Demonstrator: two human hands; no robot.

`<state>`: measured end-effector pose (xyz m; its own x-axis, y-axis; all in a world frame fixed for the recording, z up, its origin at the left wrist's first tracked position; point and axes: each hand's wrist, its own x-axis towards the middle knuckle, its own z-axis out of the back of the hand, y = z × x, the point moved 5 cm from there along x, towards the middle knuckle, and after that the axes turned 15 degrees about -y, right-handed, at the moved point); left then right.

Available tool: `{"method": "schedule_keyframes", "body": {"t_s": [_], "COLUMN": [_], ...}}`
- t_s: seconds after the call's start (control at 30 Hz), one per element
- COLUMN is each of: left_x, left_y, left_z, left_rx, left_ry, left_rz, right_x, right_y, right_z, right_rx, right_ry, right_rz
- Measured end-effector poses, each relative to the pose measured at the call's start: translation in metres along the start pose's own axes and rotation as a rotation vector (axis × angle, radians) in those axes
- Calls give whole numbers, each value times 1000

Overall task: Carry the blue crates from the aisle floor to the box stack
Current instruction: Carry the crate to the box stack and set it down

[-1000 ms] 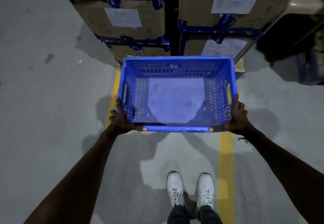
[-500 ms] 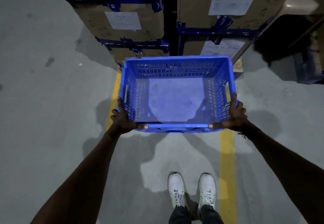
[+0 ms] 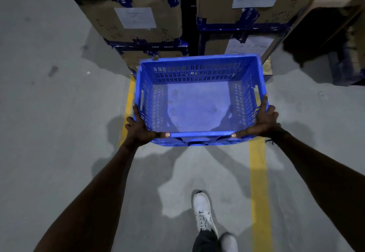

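Head view is showing the blue crate being held above the floor, the left hand and right hand clamping its near corners. Cardboard boxes are looming closer than before; one shoe is now leading, the other seemingly blurred.

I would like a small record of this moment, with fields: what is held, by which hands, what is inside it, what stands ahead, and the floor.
held object: blue crate, lifted off the floor
left hand: grips the crate's near left corner
right hand: grips the crate's near right corner
crate contents: empty, bare bottom visible
ahead: stacked cardboard boxes with blue tape and paper labels
floor: grey concrete with yellow lines
feet: white shoe forward, the other partly visible
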<state>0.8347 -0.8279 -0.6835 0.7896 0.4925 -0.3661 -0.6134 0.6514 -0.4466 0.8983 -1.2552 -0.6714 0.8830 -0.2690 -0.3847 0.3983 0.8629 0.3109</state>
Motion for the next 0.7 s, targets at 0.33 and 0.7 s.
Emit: {"method": "schedule_keyframes", "body": {"t_s": [0.33,0.7], "left_x": [10,14], "left_y": [8,10], "left_z": [-5,-10], "left_rx": [15,35], "left_ry": [-18,-30], "left_rz": [-23,-13], "right_x": [2,-2], "right_y": [0,-6], "right_z": [-5,-8], "right_rx": [-14,15], "right_ry": [10,-16], "right_rz": [49,34]}}
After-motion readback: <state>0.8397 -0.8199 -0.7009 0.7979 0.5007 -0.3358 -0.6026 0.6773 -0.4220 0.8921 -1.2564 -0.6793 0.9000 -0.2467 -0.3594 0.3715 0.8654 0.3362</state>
